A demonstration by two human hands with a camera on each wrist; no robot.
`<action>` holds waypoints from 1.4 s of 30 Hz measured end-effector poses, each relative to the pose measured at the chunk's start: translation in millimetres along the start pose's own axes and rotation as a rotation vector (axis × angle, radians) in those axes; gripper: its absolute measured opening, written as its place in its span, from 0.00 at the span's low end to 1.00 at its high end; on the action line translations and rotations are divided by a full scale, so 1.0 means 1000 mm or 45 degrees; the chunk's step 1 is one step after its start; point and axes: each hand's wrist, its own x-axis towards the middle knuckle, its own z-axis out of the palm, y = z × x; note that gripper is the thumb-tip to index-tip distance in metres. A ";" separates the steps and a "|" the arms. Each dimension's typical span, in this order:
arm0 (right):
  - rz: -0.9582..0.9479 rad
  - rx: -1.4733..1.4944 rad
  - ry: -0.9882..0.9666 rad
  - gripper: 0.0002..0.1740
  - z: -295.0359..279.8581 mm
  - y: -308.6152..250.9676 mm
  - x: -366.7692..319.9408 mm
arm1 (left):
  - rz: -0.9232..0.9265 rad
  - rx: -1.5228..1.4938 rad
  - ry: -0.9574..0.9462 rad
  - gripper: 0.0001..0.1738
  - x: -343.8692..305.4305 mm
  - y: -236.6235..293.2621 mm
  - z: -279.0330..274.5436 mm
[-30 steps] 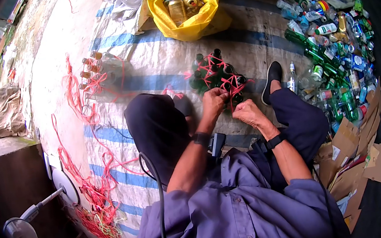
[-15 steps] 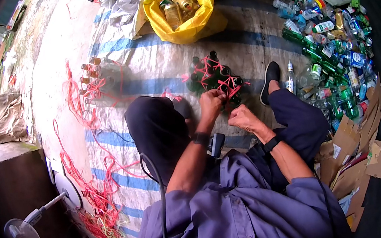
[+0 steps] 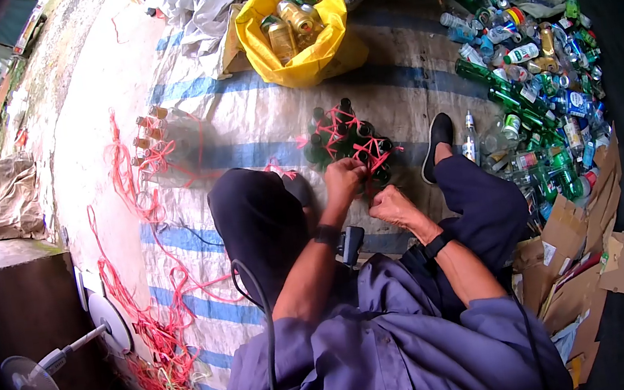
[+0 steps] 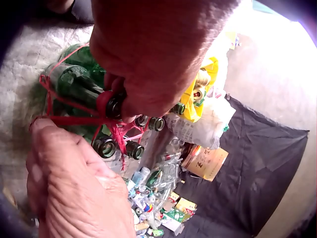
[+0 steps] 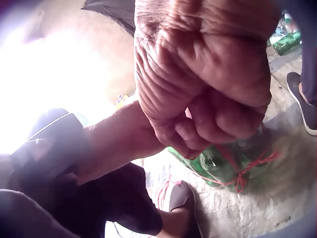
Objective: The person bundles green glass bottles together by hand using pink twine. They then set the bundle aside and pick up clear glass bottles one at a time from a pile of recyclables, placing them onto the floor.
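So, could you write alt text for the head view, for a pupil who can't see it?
Seen from above, a person's left grip and right grip are at a cluster of green bottles bound with pink string. Beyond stands a yellow bag holding cans; mixed bottles and cans are heaped on the picture's right.

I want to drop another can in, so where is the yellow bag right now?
In the head view, the yellow bag stands at top centre, above the tied green bottles and left of the heap of bottles and cans.
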 end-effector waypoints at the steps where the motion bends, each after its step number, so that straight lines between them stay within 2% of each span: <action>1: 0.004 -0.003 -0.003 0.12 -0.001 0.000 0.000 | -0.045 -0.096 -0.029 0.06 -0.002 0.000 0.000; 4: 0.133 -0.110 0.036 0.16 -0.010 -0.005 0.002 | -0.038 -0.095 -0.037 0.07 -0.007 0.008 -0.002; 7: 0.181 0.101 0.048 0.18 -0.034 -0.001 0.005 | -0.116 -0.117 -0.022 0.07 -0.011 0.017 -0.001; 9: 0.278 0.210 0.520 0.17 -0.039 0.012 0.016 | -0.134 -0.174 -0.042 0.07 -0.010 0.017 -0.002; 10: 0.278 0.211 0.520 0.17 -0.042 0.016 0.021 | -0.156 -0.231 -0.063 0.07 -0.010 0.014 -0.002; 12: 0.520 0.417 0.736 0.13 -0.047 0.022 0.033 | -0.139 -0.237 -0.068 0.08 -0.008 0.010 -0.002; 13: 0.522 0.419 0.734 0.13 -0.047 0.023 0.036 | -0.122 -0.242 -0.073 0.08 -0.008 0.008 -0.003; 15: 0.533 0.836 0.693 0.12 -0.045 0.028 0.041 | -0.115 -0.297 -0.090 0.08 -0.011 0.007 -0.004; 22: 0.600 1.079 0.680 0.08 -0.039 0.030 0.064 | -0.073 -0.375 -0.131 0.09 -0.010 -0.003 -0.004; 27: 0.696 1.280 0.811 0.03 -0.034 0.033 0.074 | -0.062 -0.352 -0.128 0.09 -0.012 -0.002 -0.004; 34: 0.693 1.287 0.811 0.04 -0.036 0.029 0.070 | -0.100 -0.358 -0.132 0.10 -0.020 0.012 -0.005; 40: 0.456 1.307 0.698 0.04 -0.030 0.009 0.048 | -0.071 -0.410 -0.115 0.11 -0.019 0.007 -0.003; 42: 0.383 1.269 0.578 0.04 -0.028 0.004 0.045 | -0.075 -0.383 -0.104 0.11 -0.019 0.005 -0.003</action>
